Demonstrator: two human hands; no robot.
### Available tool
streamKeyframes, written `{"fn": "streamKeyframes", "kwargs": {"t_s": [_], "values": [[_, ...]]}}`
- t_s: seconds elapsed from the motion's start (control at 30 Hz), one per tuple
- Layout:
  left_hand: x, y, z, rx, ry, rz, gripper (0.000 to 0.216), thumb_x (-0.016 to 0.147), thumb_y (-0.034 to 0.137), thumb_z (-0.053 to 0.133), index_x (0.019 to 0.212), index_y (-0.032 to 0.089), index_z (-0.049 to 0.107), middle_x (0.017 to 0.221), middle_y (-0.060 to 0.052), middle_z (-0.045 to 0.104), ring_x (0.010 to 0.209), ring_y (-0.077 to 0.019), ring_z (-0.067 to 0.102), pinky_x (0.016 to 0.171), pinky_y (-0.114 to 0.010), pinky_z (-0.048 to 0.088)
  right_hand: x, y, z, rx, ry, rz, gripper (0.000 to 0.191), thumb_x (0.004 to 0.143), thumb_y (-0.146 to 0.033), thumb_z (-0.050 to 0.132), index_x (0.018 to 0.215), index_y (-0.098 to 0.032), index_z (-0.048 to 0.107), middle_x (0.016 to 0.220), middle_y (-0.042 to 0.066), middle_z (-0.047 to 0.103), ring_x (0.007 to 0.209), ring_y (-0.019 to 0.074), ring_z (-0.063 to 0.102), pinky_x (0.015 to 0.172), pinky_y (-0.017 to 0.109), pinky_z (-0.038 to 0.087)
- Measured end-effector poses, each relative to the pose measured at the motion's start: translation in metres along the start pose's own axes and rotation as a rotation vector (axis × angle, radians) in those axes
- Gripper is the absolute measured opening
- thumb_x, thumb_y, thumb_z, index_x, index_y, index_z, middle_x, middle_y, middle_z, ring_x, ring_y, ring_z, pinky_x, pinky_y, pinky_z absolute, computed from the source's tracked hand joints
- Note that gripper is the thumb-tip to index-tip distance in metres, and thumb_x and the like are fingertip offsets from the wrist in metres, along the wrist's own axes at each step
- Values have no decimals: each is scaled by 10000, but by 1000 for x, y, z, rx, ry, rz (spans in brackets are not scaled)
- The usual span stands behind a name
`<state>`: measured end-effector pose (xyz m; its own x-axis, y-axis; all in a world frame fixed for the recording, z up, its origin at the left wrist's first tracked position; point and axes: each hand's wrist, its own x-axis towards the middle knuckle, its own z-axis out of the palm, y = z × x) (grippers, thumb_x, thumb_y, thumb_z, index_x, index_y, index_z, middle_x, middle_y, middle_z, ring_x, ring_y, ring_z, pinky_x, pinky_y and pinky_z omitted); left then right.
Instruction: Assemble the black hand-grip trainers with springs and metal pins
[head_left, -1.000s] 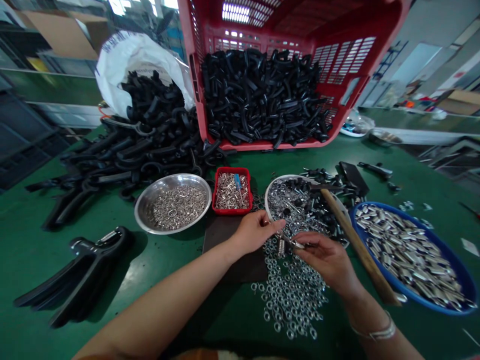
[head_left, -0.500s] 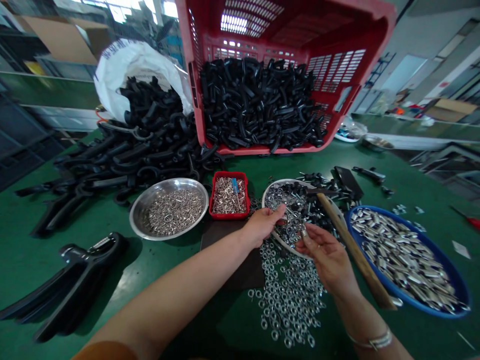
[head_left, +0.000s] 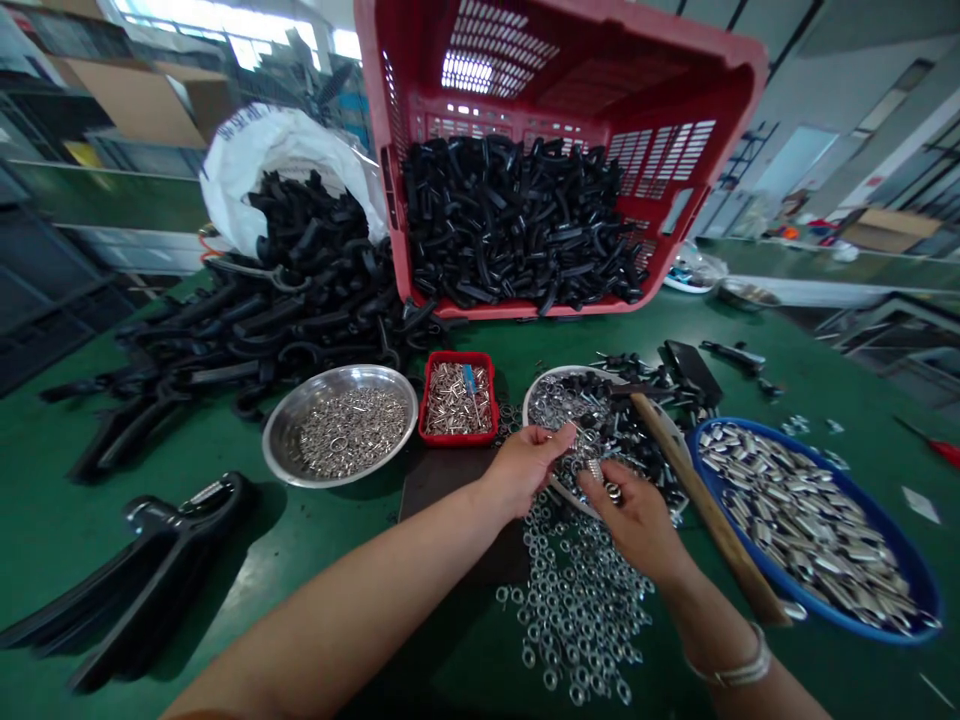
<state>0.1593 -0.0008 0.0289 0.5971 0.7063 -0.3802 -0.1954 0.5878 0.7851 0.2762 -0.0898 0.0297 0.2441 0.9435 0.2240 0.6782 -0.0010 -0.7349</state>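
My left hand (head_left: 525, 464) hovers at the near rim of a white bowl (head_left: 534, 391) filled with small metal and black parts, thumb and fingers pinched together on something I cannot make out. My right hand (head_left: 631, 515) is just to its right, fingers curled over a small silver metal piece (head_left: 604, 478) at the bowl's near edge. Below both hands a loose pile of silver nuts (head_left: 581, 600) is spread on the green table (head_left: 322, 540).
A wooden hammer handle (head_left: 705, 505) leans across the bowl. A blue bowl (head_left: 817, 520) of metal sleeves stands right, a steel bowl (head_left: 341, 425) and red tray (head_left: 459, 398) left. A red basket (head_left: 540, 160) and white sack (head_left: 277, 160) spill black plastic handles behind.
Both hands moved up from the nut pile to the white bowl's near rim. The right hand turned palm-down and curled over a small metal piece.
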Motion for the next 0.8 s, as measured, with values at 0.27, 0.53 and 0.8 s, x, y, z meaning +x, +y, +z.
{"fn": "streamKeyframes", "kwargs": {"t_s": [0.27, 0.53, 0.8], "values": [[0, -18, -4, -188, -120, 91, 519, 510, 559, 710, 663, 177, 394, 469, 109, 317, 379, -21, 228, 374, -183, 116, -1, -9, -1, 378, -267, 306, 420, 802, -573, 374, 608, -205, 428, 498, -64, 299, 413, 75, 240, 372, 214, 186], [-5, -20, -10, 215, -239, -98, 508, 660, 675, 491, 632, 172, 430, 485, 78, 368, 380, -41, 209, 391, -212, 112, -1, -14, -17, 131, -471, -72, 359, 860, -446, 379, 674, -186, 542, 622, -9, 466, 601, 119, 410, 560, 259, 346], [18, -9, -7, 888, 20, 356, 397, 809, 516, 405, 687, 165, 545, 659, -26, 552, 626, -147, 498, 611, -266, 362, 3, 8, -29, -210, -350, 56, 371, 857, -459, 347, 710, -197, 564, 648, 13, 564, 622, 155, 520, 565, 281, 370]]}}
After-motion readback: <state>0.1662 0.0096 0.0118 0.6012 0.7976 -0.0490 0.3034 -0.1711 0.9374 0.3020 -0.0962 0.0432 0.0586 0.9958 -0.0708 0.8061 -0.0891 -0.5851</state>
